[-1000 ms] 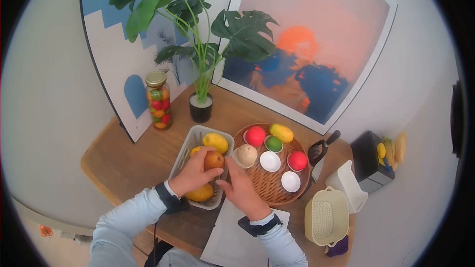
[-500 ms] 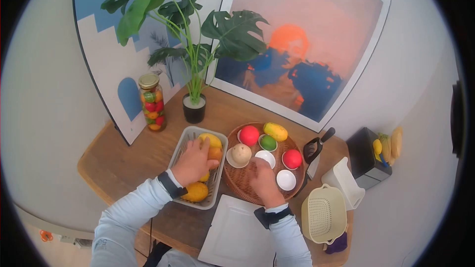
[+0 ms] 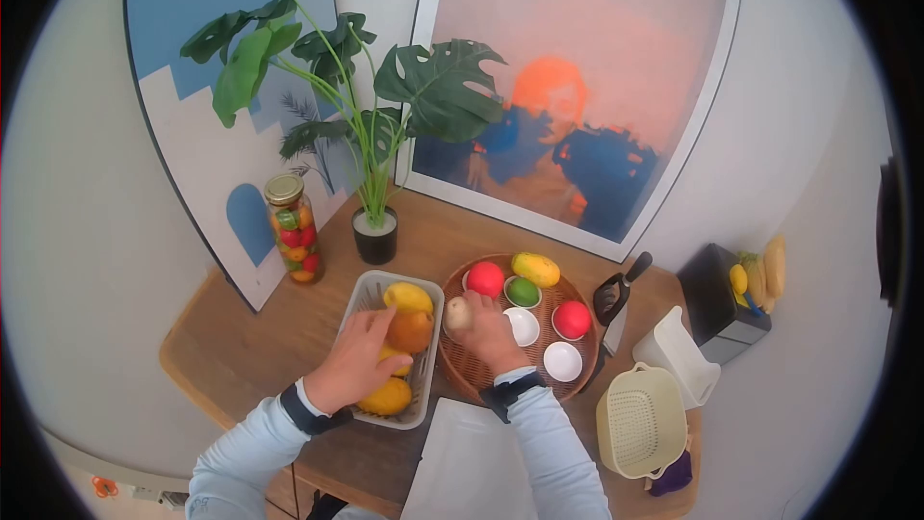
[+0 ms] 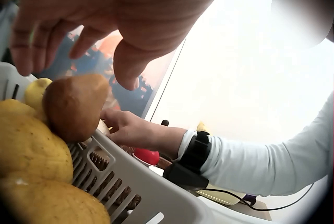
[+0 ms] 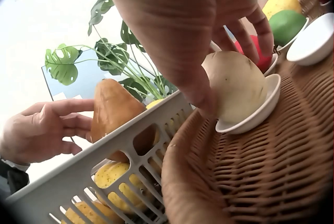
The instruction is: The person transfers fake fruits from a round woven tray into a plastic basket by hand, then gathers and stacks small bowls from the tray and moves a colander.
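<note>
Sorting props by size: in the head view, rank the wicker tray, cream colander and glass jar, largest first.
1. wicker tray
2. cream colander
3. glass jar; it stands farther back, so its rank is less sure.

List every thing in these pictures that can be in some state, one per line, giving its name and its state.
Left hand: open, over the fruit in the white basket.
Right hand: grips the pale potato.
Pale potato: sits in a small white dish.
Jar: lid on, full.
Brown pear: in the basket, upright.
Colander: upright.
</note>
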`<state>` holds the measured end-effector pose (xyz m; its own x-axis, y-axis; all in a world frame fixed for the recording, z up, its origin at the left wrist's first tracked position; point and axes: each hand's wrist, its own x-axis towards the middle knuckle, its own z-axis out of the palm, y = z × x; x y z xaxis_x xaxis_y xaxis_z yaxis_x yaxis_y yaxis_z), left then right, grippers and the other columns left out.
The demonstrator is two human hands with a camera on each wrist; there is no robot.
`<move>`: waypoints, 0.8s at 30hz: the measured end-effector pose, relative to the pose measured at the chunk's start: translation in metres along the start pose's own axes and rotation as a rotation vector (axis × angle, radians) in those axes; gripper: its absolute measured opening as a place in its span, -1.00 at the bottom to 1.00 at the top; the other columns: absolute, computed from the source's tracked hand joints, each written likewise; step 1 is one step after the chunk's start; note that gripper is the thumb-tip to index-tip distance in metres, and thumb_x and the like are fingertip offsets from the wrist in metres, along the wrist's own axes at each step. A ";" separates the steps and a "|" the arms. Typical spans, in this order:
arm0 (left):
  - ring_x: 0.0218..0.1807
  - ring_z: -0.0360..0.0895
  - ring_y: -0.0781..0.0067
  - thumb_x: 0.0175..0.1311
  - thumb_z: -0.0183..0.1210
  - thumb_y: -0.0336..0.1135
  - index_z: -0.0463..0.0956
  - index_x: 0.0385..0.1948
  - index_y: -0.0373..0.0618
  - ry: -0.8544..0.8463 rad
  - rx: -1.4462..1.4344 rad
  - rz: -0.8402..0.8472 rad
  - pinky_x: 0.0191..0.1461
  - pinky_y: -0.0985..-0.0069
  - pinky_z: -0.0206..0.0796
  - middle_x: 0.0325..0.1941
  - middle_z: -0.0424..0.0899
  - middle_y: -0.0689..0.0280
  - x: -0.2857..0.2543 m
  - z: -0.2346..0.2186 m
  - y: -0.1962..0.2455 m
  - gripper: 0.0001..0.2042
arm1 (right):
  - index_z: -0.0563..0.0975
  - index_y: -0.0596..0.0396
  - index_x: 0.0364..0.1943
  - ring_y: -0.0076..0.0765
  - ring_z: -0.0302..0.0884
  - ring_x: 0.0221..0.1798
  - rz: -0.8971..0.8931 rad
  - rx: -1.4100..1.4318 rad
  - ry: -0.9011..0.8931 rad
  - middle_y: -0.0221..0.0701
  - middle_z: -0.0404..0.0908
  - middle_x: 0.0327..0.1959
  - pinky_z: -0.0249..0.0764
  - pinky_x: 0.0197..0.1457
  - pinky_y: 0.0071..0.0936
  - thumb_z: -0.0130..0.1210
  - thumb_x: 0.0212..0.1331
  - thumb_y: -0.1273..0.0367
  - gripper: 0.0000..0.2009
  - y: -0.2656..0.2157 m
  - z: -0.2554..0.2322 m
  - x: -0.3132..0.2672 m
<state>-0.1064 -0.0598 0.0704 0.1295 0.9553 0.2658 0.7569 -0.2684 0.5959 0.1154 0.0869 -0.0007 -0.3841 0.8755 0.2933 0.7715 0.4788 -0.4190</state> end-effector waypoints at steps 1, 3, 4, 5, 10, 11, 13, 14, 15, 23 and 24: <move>0.28 0.29 -0.16 0.22 0.33 -0.19 0.23 0.32 -0.40 0.006 -0.003 0.009 0.39 0.18 0.17 0.20 0.39 -0.14 -0.002 0.000 -0.001 -0.29 | 0.43 0.03 0.14 0.16 0.48 0.13 -0.002 -0.012 -0.012 -0.11 0.55 0.04 0.46 0.15 -0.01 0.33 -0.05 0.26 -0.41 -0.001 0.002 0.002; 0.29 0.30 -0.16 0.22 0.33 -0.20 0.26 0.30 -0.40 0.017 -0.001 0.013 0.38 0.17 0.17 0.19 0.40 -0.13 -0.003 0.000 -0.002 -0.31 | 0.43 0.04 0.13 0.17 0.48 0.12 -0.005 -0.027 -0.024 -0.09 0.55 0.04 0.47 0.14 -0.02 0.33 -0.05 0.25 -0.41 -0.001 0.002 0.002; 0.29 0.30 -0.16 0.23 0.32 -0.20 0.28 0.28 -0.41 0.030 0.002 0.015 0.38 0.17 0.18 0.18 0.41 -0.12 -0.004 0.000 -0.003 -0.33 | 0.43 0.08 0.15 0.18 0.49 0.11 0.026 -0.022 -0.019 -0.06 0.55 0.04 0.47 0.16 -0.03 0.36 -0.07 0.25 -0.38 -0.005 -0.005 0.001; 0.29 0.30 -0.16 0.23 0.32 -0.20 0.28 0.28 -0.41 0.035 0.003 0.016 0.38 0.17 0.18 0.18 0.41 -0.12 -0.004 0.000 -0.004 -0.33 | 0.43 0.12 0.16 0.18 0.49 0.11 0.054 -0.016 -0.013 -0.03 0.55 0.04 0.48 0.18 -0.05 0.38 -0.09 0.25 -0.35 -0.011 -0.012 -0.001; 0.14 0.51 0.03 0.23 0.34 -0.26 0.34 0.29 -0.26 0.001 -0.269 -0.088 0.13 0.32 0.43 0.15 0.48 -0.05 -0.002 -0.010 0.003 -0.39 | 0.42 0.16 0.17 0.11 0.51 0.13 -0.030 0.277 0.181 -0.03 0.54 0.07 0.49 0.19 -0.16 0.40 -0.06 0.28 -0.35 -0.043 -0.051 -0.017; 0.14 0.51 0.03 0.23 0.34 -0.26 0.34 0.29 -0.26 0.001 -0.270 -0.090 0.13 0.32 0.43 0.15 0.48 -0.05 -0.001 -0.008 0.005 -0.39 | 0.41 0.18 0.20 0.08 0.52 0.14 -0.119 0.399 0.214 -0.03 0.52 0.09 0.49 0.19 -0.19 0.40 -0.04 0.29 -0.34 -0.052 -0.058 -0.022; 0.14 0.54 0.21 0.23 0.35 -0.29 0.30 0.33 -0.19 0.052 -0.528 0.061 0.05 0.40 0.47 0.17 0.48 0.02 0.002 -0.003 0.010 -0.37 | 0.38 0.20 0.23 0.14 0.50 0.16 -0.198 0.444 0.170 0.00 0.50 0.13 0.47 0.21 -0.15 0.39 -0.03 0.33 -0.32 -0.082 -0.076 -0.038; 0.14 0.54 0.21 0.23 0.35 -0.29 0.30 0.33 -0.19 0.051 -0.527 0.061 0.05 0.40 0.47 0.17 0.48 0.02 0.003 0.002 0.013 -0.37 | 0.36 0.22 0.26 0.20 0.47 0.18 -0.278 0.488 0.127 0.03 0.48 0.17 0.46 0.23 -0.12 0.38 -0.02 0.36 -0.31 -0.093 -0.080 -0.042; 0.16 0.52 0.26 0.23 0.36 -0.30 0.27 0.35 -0.19 0.074 -0.691 0.028 0.09 0.40 0.45 0.18 0.47 0.05 0.004 0.008 0.015 -0.34 | 0.36 0.22 0.26 0.20 0.47 0.18 -0.278 0.489 0.130 0.03 0.48 0.17 0.46 0.23 -0.12 0.38 -0.02 0.36 -0.31 -0.097 -0.076 -0.045; 0.21 0.44 0.19 0.12 0.40 -0.33 0.24 0.30 -0.16 0.166 -0.563 -0.047 0.25 0.38 0.32 0.20 0.42 0.06 0.004 -0.002 -0.006 -0.31 | 0.45 0.21 0.19 0.15 0.50 0.17 -0.367 0.529 0.101 -0.01 0.48 0.23 0.48 0.21 -0.17 0.27 0.08 0.51 -0.48 -0.103 -0.055 -0.067; 0.20 0.43 0.16 0.09 0.40 -0.33 0.26 0.28 -0.15 0.236 -0.449 -0.057 0.26 0.36 0.30 0.16 0.43 0.05 0.009 -0.004 -0.018 -0.31 | 0.48 0.22 0.14 0.14 0.50 0.16 -0.366 0.492 0.110 -0.02 0.49 0.21 0.49 0.20 -0.18 0.27 0.09 0.51 -0.54 -0.099 -0.054 -0.069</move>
<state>-0.1210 -0.0468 0.0648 -0.0915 0.9298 0.3565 0.4017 -0.2932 0.8676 0.0931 -0.0239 0.0672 -0.5048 0.6498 0.5682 0.2657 0.7433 -0.6140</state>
